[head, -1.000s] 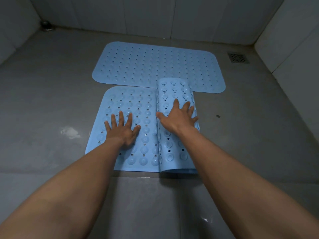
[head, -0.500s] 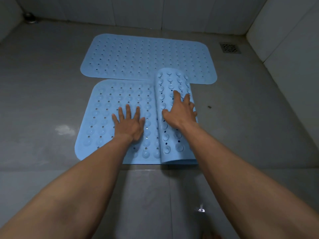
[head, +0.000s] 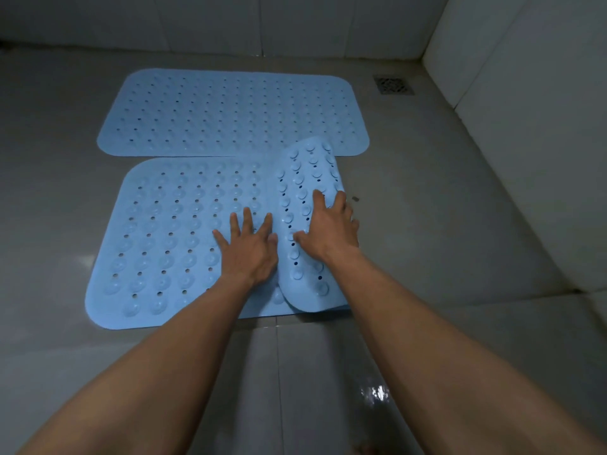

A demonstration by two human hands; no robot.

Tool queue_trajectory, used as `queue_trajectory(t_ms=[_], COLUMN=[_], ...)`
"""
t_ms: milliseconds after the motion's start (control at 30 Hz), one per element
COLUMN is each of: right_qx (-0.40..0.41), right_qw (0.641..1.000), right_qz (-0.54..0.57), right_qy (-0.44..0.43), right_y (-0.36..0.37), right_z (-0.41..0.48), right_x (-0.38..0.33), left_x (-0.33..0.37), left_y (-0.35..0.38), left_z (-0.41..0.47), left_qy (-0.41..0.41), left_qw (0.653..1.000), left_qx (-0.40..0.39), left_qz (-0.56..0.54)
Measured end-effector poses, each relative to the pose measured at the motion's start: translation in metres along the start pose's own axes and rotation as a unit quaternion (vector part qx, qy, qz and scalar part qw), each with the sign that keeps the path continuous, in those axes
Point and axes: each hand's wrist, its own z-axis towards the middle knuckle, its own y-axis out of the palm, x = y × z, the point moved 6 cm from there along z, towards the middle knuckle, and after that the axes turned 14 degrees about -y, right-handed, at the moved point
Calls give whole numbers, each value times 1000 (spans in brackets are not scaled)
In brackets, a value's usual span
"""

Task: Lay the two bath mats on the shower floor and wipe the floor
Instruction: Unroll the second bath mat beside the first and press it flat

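Dim, bluish light — a glare patch on the wet floor (head: 374, 394) at lower right (edges bend, forearms softly blurred).

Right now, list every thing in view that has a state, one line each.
Far bath mat: flat on the floor, fully unrolled.
Near bath mat: flat on its left part, right end curled over, suction cups up.
Left hand: open, palm pressed on the near mat's flat part.
Right hand: open, fingers spread on the curled end.
Floor drain: uncovered, clear of both mats.
Shower floor: wet patches shining.
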Motion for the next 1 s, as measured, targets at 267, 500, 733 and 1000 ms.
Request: queue_trajectory(t_ms=[267, 500, 733, 1000], right_qx=[-2, -27, -5, 40], right_qw=[1000, 998, 997, 996], right_qz=[-4, -45, -54, -68], right_qy=[27, 30, 62, 50], right_y=[-8, -5, -11, -18], right_z=[-15, -17, -14, -19], right_x=[35, 52, 47, 60], left_x=[5, 3, 0, 3], left_y=[9, 17, 16, 12], left_z=[-5, 1, 2, 3], left_qy=[-25, -61, -68, -119], left_qw=[1000, 995, 994, 988], left_qx=[5, -43, -47, -40], left_qz=[13, 71, 71, 84])
